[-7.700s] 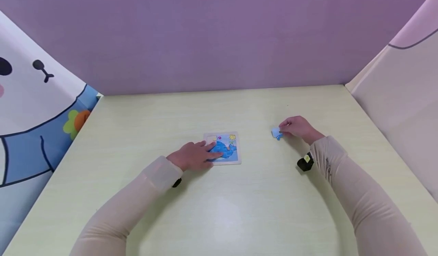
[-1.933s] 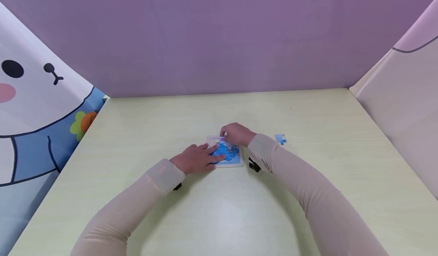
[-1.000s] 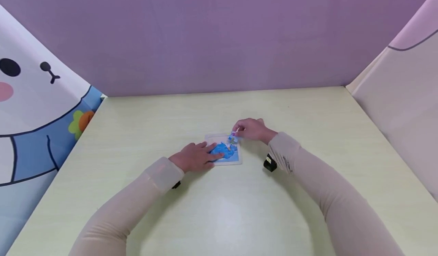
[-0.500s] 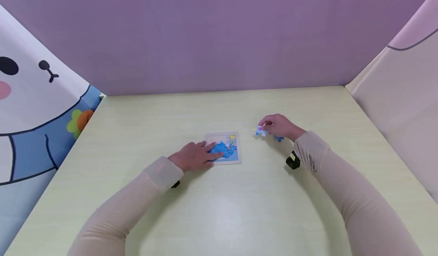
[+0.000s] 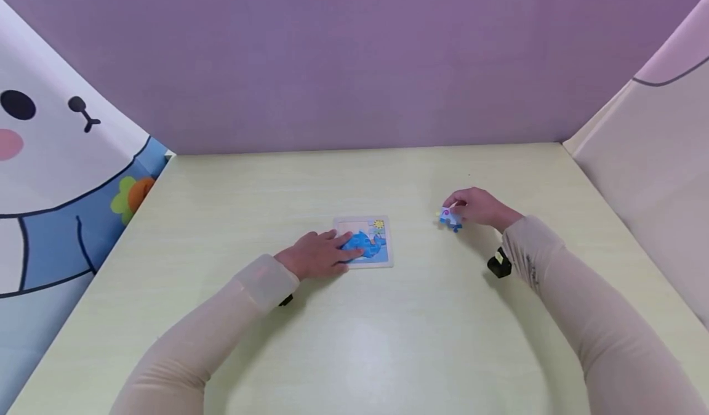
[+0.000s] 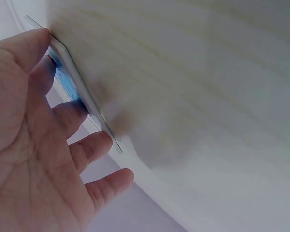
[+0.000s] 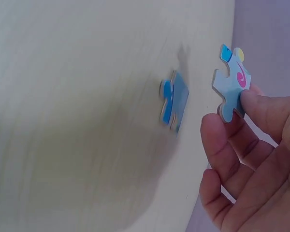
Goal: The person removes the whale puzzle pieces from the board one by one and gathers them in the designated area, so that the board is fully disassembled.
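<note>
A small jigsaw puzzle in a pale frame (image 5: 390, 242) shows a blue whale and a yellow sun; its upper left part is a bare pale backing. My left hand (image 5: 312, 256) rests on the puzzle's left side with fingers spread, covering some of it. To the right, my right hand (image 5: 479, 207) pinches a light-blue puzzle piece (image 7: 235, 84) with a pink swirl between thumb and fingers, raised off the table. Another blue puzzle piece (image 7: 178, 99) lies flat beneath it, partly hidden in the head view.
The pale wooden table (image 5: 354, 341) stretches around both hands. A purple panel (image 5: 354, 64) stands along its far edge, with printed cloth (image 5: 61, 175) at the left and a pale cloth (image 5: 648, 175) at the right.
My right hand lifted the swirl piece from the puzzle's top and carried it right, over the loose piece. The puzzle's upper left is now bare. The left hand stays in place.
</note>
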A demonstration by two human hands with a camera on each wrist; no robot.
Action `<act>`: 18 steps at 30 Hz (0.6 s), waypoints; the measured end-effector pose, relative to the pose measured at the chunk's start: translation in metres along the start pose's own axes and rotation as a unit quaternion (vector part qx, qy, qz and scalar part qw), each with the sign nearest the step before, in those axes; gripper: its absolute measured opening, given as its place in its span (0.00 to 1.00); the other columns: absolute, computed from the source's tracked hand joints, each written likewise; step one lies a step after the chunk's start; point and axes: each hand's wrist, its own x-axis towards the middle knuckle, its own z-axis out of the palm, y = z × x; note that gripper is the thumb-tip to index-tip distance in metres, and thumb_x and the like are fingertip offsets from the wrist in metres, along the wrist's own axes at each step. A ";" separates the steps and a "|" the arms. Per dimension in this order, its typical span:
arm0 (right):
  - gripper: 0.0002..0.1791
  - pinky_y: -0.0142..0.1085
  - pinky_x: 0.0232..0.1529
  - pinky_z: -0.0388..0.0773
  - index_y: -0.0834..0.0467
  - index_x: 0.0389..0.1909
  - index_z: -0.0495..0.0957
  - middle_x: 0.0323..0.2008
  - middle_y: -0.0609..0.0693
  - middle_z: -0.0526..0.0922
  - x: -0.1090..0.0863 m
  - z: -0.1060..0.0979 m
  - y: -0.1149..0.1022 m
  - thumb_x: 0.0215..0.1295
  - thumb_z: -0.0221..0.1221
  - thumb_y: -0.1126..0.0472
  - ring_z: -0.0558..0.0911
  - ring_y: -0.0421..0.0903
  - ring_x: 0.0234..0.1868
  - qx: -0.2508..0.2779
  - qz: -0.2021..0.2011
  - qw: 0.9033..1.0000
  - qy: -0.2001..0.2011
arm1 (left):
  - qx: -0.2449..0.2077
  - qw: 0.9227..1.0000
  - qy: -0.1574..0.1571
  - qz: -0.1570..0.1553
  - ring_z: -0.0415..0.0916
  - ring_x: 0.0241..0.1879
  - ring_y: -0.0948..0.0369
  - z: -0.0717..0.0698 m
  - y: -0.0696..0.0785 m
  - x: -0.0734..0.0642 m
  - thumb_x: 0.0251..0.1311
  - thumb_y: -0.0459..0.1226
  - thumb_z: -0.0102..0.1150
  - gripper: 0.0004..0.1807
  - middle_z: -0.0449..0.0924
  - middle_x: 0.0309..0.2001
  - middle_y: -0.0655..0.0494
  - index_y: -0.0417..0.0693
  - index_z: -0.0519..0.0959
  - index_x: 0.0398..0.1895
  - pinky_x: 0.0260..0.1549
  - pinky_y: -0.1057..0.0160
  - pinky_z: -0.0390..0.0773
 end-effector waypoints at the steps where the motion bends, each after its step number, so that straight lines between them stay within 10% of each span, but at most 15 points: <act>1: 0.12 0.36 0.35 0.76 0.71 0.48 0.77 0.37 0.59 0.81 -0.001 -0.001 0.002 0.68 0.52 0.72 0.79 0.47 0.32 -0.002 -0.001 1.000 -0.001 | 0.000 1.000 0.000 0.000 0.56 0.69 0.44 0.000 0.000 0.000 0.72 0.52 0.41 0.28 0.52 0.74 0.50 0.64 0.58 0.74 0.52 0.48 0.71; 18: 0.12 0.37 0.32 0.76 0.72 0.47 0.76 0.35 0.60 0.82 -0.015 -0.014 0.014 0.67 0.50 0.73 0.80 0.49 0.32 -0.025 0.007 1.000 -0.003 | 0.004 1.000 -0.007 -0.003 0.55 0.69 0.45 -0.001 0.000 0.002 0.72 0.53 0.41 0.28 0.52 0.74 0.52 0.65 0.57 0.74 0.54 0.47 0.70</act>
